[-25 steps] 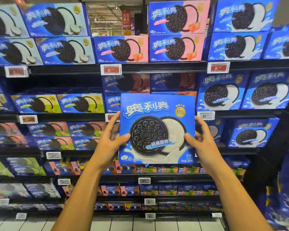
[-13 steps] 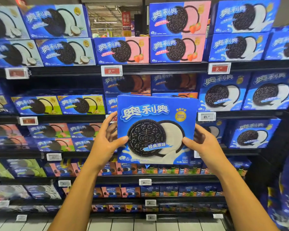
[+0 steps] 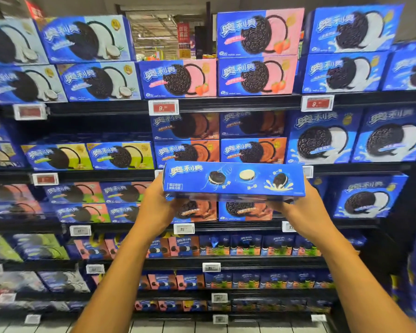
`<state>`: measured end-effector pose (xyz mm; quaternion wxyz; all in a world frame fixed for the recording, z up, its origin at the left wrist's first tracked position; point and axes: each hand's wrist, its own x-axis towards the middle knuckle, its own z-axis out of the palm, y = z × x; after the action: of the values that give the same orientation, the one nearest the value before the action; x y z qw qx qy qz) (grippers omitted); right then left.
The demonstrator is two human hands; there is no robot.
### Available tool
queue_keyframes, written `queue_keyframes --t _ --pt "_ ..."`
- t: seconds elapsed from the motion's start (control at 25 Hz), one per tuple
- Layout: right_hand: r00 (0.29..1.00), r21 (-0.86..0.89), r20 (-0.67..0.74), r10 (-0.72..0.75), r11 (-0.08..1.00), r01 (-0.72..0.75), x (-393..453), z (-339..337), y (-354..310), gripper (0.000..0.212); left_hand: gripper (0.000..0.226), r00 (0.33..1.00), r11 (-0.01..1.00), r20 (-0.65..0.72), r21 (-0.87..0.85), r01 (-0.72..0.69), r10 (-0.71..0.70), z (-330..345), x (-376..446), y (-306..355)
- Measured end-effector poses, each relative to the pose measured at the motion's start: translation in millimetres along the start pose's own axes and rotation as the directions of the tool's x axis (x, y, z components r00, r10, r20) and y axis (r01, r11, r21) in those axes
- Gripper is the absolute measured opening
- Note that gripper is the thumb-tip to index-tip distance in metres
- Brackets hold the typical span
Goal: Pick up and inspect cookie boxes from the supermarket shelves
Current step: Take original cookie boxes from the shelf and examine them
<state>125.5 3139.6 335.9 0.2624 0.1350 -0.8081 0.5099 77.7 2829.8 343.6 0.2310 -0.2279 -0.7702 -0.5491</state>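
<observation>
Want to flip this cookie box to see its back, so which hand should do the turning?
Probably either: the left hand and the right hand each grip one end of the blue cookie box, level between them. Neither looks better placed.

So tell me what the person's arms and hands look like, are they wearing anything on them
Both forearms are bare as far as the view shows: no sleeves or cuffs reach into the picture. The left hand and the right hand wear no gloves, and no watch, bracelet or band shows at either wrist. No ring is visible on the parts of the fingers that show; most of them are hidden.
</observation>
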Motion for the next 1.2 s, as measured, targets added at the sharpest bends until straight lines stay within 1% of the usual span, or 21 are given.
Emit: queue_keyframes --t 0.12,0.2,0.32,0.4,0.48,0.56,0.6,0.64,0.68,0.76,0.8,0.84,0.88,0.92,0.96,1.0,1.04,1.12,1.2 --pt "0.999 -0.011 -0.023 0.025 1.000 -0.025 0.1 -0.2 7.5 0.043 0.050 1.000 0.999 -0.016 0.032 0.001 -0.001 0.7 -0.7 3.0" --pt "0.999 -0.030 -0.027 0.036 0.999 -0.037 -0.3 -1.4 10.7 0.043 0.052 1.000 0.999 -0.024 0.053 0.011 -0.010 1.1 -0.7 3.9" --pt "0.999 -0.054 -0.038 0.004 0.999 -0.006 -1.1 -2.6 7.5 0.039 0.059 1.000 0.998 -0.009 0.063 0.014 -0.013 0.7 -0.6 9.6" --pt "0.999 -0.036 -0.041 0.001 0.999 -0.002 -1.7 -3.5 5.0 0.038 0.056 1.000 0.998 0.000 0.058 -0.006 0.006 0.6 -0.9 14.9" --pt "0.999 -0.052 -0.033 0.005 0.999 -0.007 -0.9 -4.4 9.8 0.039 0.053 0.998 0.995 0.010 0.078 -0.060 0.060 0.5 -1.5 19.7" --pt "0.997 -0.165 -0.072 0.024 0.986 -0.036 -1.2 0.7 17.7 0.042 0.059 0.989 0.983 0.027 0.113 -0.147 0.144 0.3 -2.9 22.6" --pt "0.991 -0.165 -0.116 0.062 0.983 -0.081 -0.5 4.1 21.9 0.035 0.061 0.982 0.972 0.042 0.138 -0.189 0.185 0.9 -3.4 23.9" --pt "0.987 -0.074 -0.127 0.097 0.992 -0.107 -1.8 7.3 26.4 0.023 0.063 0.973 0.958 0.057 0.168 -0.231 0.224 2.1 -3.4 25.8" --pt "0.984 -0.072 -0.169 0.052 0.995 -0.065 -2.5 10.4 28.3 0.022 0.068 0.963 0.940 0.067 0.207 -0.270 0.262 3.6 -3.3 29.1" --pt "0.968 0.025 -0.241 0.072 0.997 -0.068 -1.7 16.2 28.8 0.031 0.073 0.938 0.893 0.076 0.289 -0.346 0.339 6.0 -3.2 38.8" --pt "0.963 0.046 -0.247 0.107 0.994 -0.099 -1.8 18.6 30.3 0.032 0.072 0.922 0.867 0.083 0.315 -0.385 0.379 6.7 -3.1 43.8" --pt "0.959 0.019 -0.242 0.148 0.989 -0.148 -2.4 19.3 29.8 0.029 0.069 0.905 0.844 0.097 0.332 -0.422 0.414 6.9 -2.8 48.8" --pt "0.955 0.048 -0.193 0.224 0.975 -0.219 -5.3 21.3 28.4 0.022 0.067 0.889 0.823 0.119 0.342 -0.454 0.441 7.1 -2.5 53.7" --pt "0.933 0.096 -0.169 0.317 0.948 -0.305 -6.3 25.7 26.2 0.016 0.066 0.876 0.806 0.147 0.347 -0.480 0.459 6.9 -2.9 57.9" --pt "0.924 0.112 -0.179 0.337 0.940 -0.321 -6.0 28.9 27.9 0.024 0.064 0.866 0.793 0.172 0.349 -0.499 0.469 7.4 -3.0 61.1" --pt "0.927 0.144 -0.183 0.327 0.942 -0.304 -6.2 30.1 30.6 0.033 0.064 0.859 0.787 0.192 0.345 -0.511 0.474 7.7 -3.1 63.4" --pt "0.926 0.214 -0.180 0.332 0.932 -0.293 -6.5 30.5 32.5 0.040 0.062 0.854 0.784 0.207 0.338 -0.520 0.477 7.9 -2.8 64.9" --pt "0.911 0.294 -0.169 0.375 0.902 -0.317 -7.7 32.4 26.6 0.043 0.060 0.847 0.780 0.217 0.331 -0.531 0.485 7.2 -2.2 65.7" --pt "0.903 0.288 -0.175 0.393 0.897 -0.335 -8.5 32.0 30.0 0.041 0.062 0.847 0.781 0.217 0.329 -0.531 0.485 5.1 -0.5 61.5"
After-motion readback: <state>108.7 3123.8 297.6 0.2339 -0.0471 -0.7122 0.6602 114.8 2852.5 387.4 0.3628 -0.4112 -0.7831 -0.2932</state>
